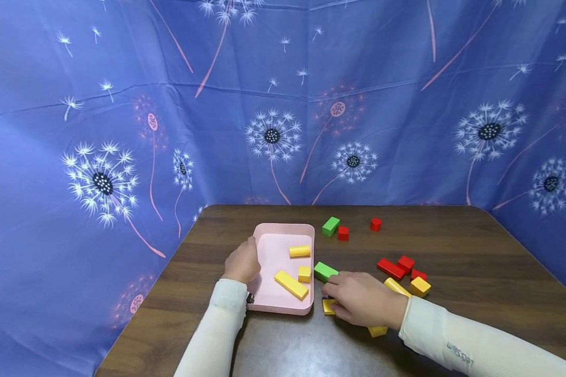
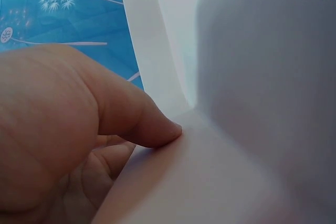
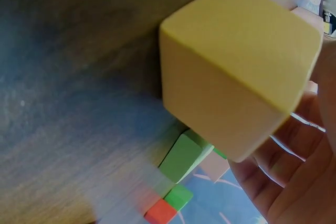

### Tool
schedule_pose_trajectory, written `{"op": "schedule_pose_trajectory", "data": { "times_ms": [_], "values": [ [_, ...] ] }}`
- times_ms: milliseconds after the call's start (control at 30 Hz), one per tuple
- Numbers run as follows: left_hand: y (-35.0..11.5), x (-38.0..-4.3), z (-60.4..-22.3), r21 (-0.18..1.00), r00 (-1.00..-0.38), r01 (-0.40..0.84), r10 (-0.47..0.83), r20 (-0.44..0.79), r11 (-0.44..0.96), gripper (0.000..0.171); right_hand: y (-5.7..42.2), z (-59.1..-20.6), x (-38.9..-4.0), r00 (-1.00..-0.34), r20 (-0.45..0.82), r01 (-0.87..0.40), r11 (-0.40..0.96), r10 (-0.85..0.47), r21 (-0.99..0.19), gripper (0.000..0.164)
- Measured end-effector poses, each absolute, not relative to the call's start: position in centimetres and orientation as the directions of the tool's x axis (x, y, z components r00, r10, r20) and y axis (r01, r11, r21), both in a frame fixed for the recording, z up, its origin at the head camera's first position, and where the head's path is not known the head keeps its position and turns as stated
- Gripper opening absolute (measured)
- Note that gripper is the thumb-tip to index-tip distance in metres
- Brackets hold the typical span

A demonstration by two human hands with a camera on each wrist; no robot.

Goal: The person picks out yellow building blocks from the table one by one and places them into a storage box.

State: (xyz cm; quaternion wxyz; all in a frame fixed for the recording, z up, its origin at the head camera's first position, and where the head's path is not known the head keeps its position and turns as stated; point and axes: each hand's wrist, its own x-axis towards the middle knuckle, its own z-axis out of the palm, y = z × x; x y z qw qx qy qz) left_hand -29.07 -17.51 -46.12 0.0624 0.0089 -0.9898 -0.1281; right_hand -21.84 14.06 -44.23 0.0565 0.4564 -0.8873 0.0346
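At the left side of the pink tray [image 1: 283,309], my left hand [image 1: 243,262] grips its wall. In the left wrist view the thumb [image 2: 152,121] presses the inner face of the tray wall while fingers curl outside. My right hand [image 1: 360,298] is lowered over the table right of the tray, fingers bent beside a flat yellow block [image 1: 328,307]; whether they pinch it is hidden. A green block [image 1: 325,270] lies just beyond its fingertips. Another yellow block [image 3: 231,66] looms close under the right wrist. In the tray lie a yellow cylinder [image 1: 299,251], yellow cube [image 1: 304,274] and long yellow block [image 1: 291,285].
Red blocks [image 1: 391,268], a yellow cylinder [image 1: 396,287] and a yellow cube [image 1: 420,286] lie beyond my right wrist. Farther back are a green block [image 1: 330,226], a red cube [image 1: 343,233] and a red cylinder [image 1: 375,224]. A blue dandelion-patterned cloth [image 1: 396,125] hangs behind the table.
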Motion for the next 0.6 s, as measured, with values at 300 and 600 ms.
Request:
{"op": "schedule_pose_trajectory", "data": {
  "times_ms": [300,600],
  "values": [
    [-17.47,-29.09,-45.95,0.259,-0.993,-0.017,-0.047,0.110,0.966,0.062,14.02,-44.08,-21.69,-0.574,0.122,-0.818,0.573,-0.810,-0.043,0.020],
    [-17.52,-29.17,-46.12,0.260,-0.993,-0.019,-0.048,0.106,0.966,0.062,13.95,-44.30,-21.35,-0.549,0.159,-0.833,0.552,-0.821,-0.023,0.017]
  ]
}}
